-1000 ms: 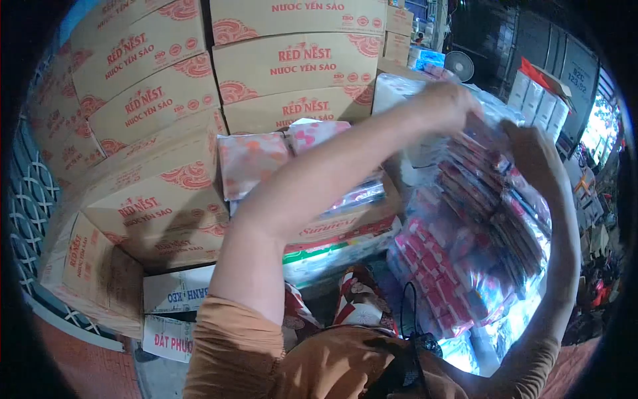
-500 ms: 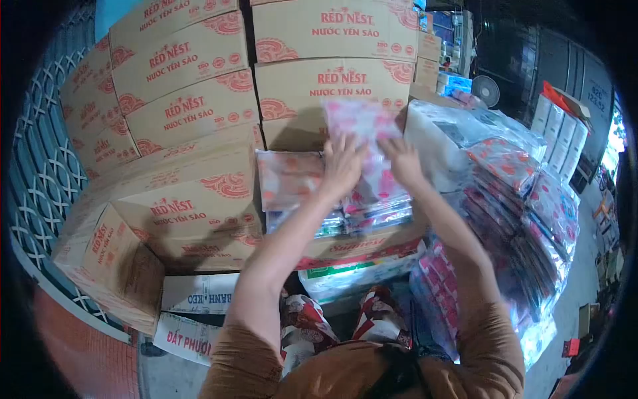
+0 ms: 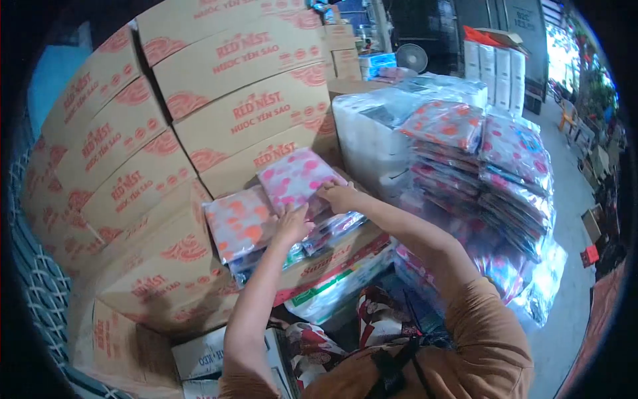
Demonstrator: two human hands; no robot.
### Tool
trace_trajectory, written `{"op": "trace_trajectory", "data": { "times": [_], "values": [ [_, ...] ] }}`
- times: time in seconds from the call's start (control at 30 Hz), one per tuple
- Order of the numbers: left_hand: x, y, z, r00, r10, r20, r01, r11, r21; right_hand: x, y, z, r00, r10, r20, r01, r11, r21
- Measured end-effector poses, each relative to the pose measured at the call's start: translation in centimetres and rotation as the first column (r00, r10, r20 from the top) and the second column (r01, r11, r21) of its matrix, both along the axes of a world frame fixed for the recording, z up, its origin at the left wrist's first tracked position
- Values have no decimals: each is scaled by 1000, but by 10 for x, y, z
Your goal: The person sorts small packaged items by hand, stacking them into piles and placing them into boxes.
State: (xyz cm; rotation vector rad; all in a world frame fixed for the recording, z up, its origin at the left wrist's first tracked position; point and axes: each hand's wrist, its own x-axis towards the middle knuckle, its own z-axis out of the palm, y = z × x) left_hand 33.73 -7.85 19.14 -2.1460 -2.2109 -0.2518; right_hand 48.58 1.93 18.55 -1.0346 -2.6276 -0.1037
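Note:
My left hand (image 3: 293, 225) rests on the near edge of a pink spotted plastic-wrapped packet (image 3: 292, 178) that lies on top of a short stack of packets. My right hand (image 3: 337, 195) grips the same packet at its right edge. Beside it to the left lies an orange-patterned packet (image 3: 236, 222). Both stacks sit on a Sunrest carton (image 3: 332, 256). To my right stands a tall pile of similar wrapped packets (image 3: 495, 166).
Red Nest cardboard cartons (image 3: 246, 80) are stacked in a wall behind and to the left. A large clear-wrapped bale (image 3: 372, 126) stands behind the packets. White boxes (image 3: 495, 66) and a fan (image 3: 415, 56) are farther back. Bare concrete floor (image 3: 571, 279) runs along the right.
Both hands took a pink packet from the tall pile on the right, carried it left, and lowered it flat onto the short stack on the carton.

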Motion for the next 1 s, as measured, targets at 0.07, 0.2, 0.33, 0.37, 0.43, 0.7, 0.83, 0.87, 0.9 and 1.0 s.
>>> {"op": "trace_trajectory", "data": {
  "times": [0.07, 0.2, 0.33, 0.37, 0.43, 0.7, 0.83, 0.87, 0.9, 1.0],
  "values": [
    [-1, 10, 10, 998, -48, -39, 47, 999, -24, 5, 18, 19, 960, 218, 176, -172, 954, -244],
    [15, 36, 67, 873, -418, 251, 467, 864, -188, 42, 34, 84, 885, 297, 358, -196, 936, -292],
    [69, 50, 129, 857, -497, 139, 516, 821, -246, 104, 73, 125, 886, 114, 450, -49, 987, -154],
    [73, 67, 127, 819, -552, 153, 573, 800, -178, 127, 74, 132, 928, 36, 372, 20, 989, -144],
    [86, 95, 122, 723, -620, 305, 671, 735, -98, 168, 73, 135, 979, -55, 194, 44, 997, 59],
    [159, 102, 114, 726, -671, 152, 688, 700, -192, 234, 61, 110, 908, -419, 24, 412, 899, 146],
    [177, 98, 103, 764, -635, 117, 646, 755, -117, 242, 62, 123, 922, -385, 36, 362, 893, 266],
    [181, 93, 104, 812, -578, 80, 582, 813, -24, 244, 61, 129, 924, -380, 35, 358, 895, 268],
    [184, 85, 109, 857, -513, 52, 509, 858, 71, 245, 53, 140, 924, -377, 66, 339, 887, 313],
    [186, 77, 123, 820, -568, 75, 521, 793, 317, 248, 36, 169, 953, -260, 152, 192, 914, 359]
  ]
}}
